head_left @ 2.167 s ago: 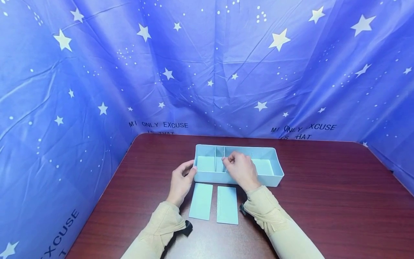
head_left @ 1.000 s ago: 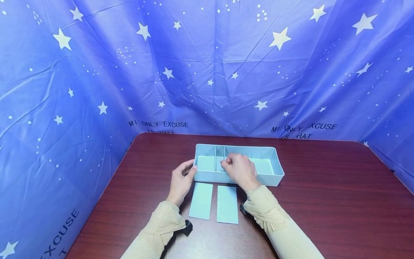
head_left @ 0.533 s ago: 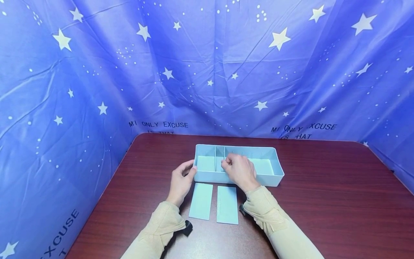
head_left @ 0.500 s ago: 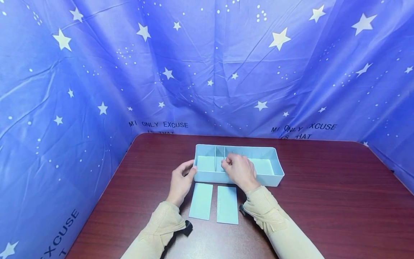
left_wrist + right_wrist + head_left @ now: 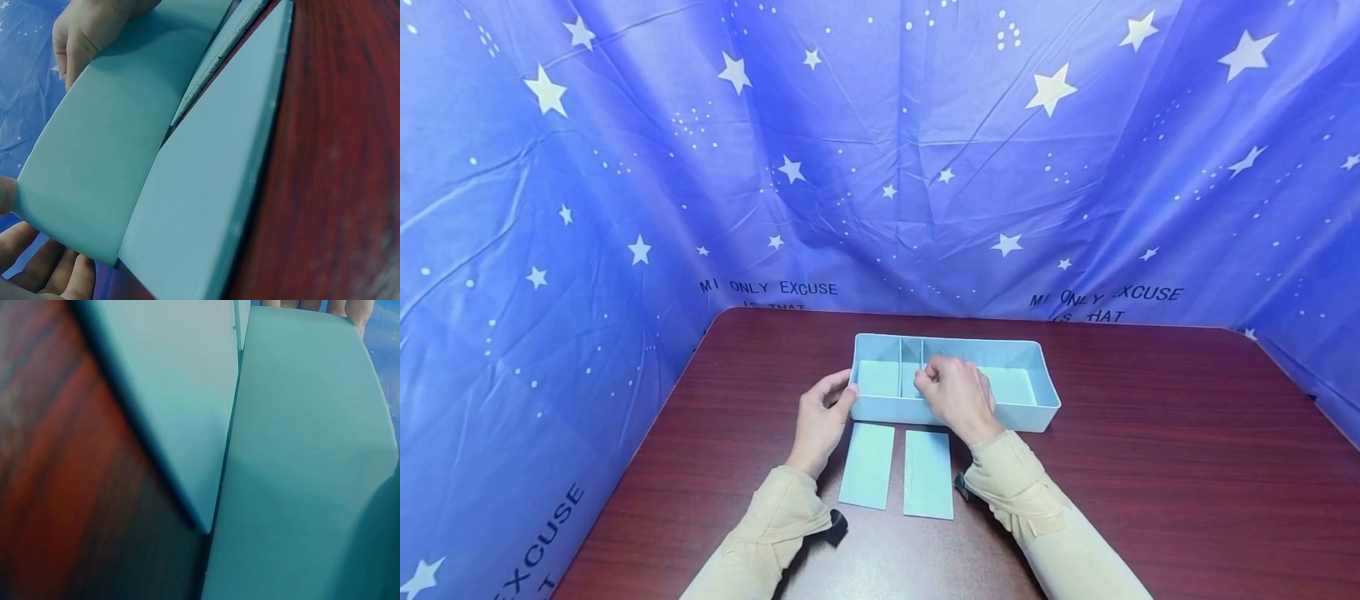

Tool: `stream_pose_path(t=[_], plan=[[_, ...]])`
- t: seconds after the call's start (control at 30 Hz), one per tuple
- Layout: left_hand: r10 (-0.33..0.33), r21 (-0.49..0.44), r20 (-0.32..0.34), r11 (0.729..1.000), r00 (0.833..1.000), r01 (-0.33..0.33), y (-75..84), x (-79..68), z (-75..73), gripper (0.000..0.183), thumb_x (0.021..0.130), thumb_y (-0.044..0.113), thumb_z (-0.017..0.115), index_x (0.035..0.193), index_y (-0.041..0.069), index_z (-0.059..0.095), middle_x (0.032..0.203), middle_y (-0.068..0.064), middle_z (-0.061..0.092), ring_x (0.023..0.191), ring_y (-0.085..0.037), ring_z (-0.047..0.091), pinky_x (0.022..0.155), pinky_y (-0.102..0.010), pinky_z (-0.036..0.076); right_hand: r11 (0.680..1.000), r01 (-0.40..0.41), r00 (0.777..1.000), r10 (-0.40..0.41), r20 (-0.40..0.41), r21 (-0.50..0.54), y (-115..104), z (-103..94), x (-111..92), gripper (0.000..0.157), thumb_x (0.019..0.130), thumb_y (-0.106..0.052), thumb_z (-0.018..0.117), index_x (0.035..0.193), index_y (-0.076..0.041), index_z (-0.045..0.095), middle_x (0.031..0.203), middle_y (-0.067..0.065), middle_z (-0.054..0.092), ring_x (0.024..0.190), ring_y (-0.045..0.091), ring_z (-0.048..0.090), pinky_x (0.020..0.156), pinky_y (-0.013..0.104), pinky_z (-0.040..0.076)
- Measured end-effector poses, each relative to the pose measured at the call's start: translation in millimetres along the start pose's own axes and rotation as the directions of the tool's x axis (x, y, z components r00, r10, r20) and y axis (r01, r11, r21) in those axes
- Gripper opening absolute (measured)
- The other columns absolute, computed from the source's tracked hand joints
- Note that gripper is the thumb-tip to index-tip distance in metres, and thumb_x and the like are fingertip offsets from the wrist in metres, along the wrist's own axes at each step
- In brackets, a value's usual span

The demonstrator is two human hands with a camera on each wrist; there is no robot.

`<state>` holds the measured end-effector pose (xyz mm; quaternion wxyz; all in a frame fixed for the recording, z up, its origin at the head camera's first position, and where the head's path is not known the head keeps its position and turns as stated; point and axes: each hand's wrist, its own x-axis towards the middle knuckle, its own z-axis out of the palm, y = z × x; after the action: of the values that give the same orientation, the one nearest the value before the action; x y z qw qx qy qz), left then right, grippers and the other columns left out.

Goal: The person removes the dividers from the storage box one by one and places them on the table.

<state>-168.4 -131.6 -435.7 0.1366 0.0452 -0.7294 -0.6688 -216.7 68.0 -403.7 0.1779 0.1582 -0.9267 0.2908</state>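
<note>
My left hand (image 5: pixel 820 421) grips the left end of a pale blue storage box (image 5: pixel 880 409), thumb at the rim and fingers bent beneath, as the left wrist view shows. Inside the box, two upright dividers cross from front to back: the left divider (image 5: pixel 900 367) and a second divider (image 5: pixel 922 352) just right of it. My right hand (image 5: pixel 958 396) reaches over the front wall and pinches the second divider, hiding its near part. In the right wrist view, only the box's outer wall (image 5: pixel 306 419) shows there; the right fingertips are hidden behind it.
Two loose flat divider panels, a left panel (image 5: pixel 867 467) and a right panel (image 5: pixel 928 475), lie side by side between my forearms, close to the box. The dark red wood table (image 5: pixel 1150 433) meets a blue star-patterned curtain (image 5: pixel 895 208) at its back and left.
</note>
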Motion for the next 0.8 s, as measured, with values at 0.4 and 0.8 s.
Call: stream_pose_path(t=[0.4,0.8], plan=[[0.02,0.022,0.011,1.0,1.0,-0.021,35.4,-15.3,-1.0,0.031,0.091,0.003,0.06,0.12,-0.009,0.06,0.115,-0.027,0.063,0.102,-0.032,0.063,0.085,-0.037,0.05,1.0,-0.01,1.0,0.01,0.003,0.011,-1.5,-0.3,-0.3,0.026,0.085,-0.022,0.065,0.06,-0.02,0.057,0.051,-0.009,0.047,0.046,0.012,0.044,0.04,0.03,0.034],[0.014,0.011,0.009,1.0,1.0,-0.014,36.9,-16.2,-0.8,0.031,0.092,0.003,0.06,0.12,-0.009,0.06,0.115,-0.027,0.063,0.103,-0.032,0.062,0.086,-0.039,0.05,0.999,-0.046,0.996,0.047,0.08,-0.016,-2.3,-2.3,0.5,0.034,0.086,-0.032,0.067,0.057,-0.021,0.052,0.05,-0.009,0.042,0.045,0.013,0.039,0.037,0.03,0.031]])
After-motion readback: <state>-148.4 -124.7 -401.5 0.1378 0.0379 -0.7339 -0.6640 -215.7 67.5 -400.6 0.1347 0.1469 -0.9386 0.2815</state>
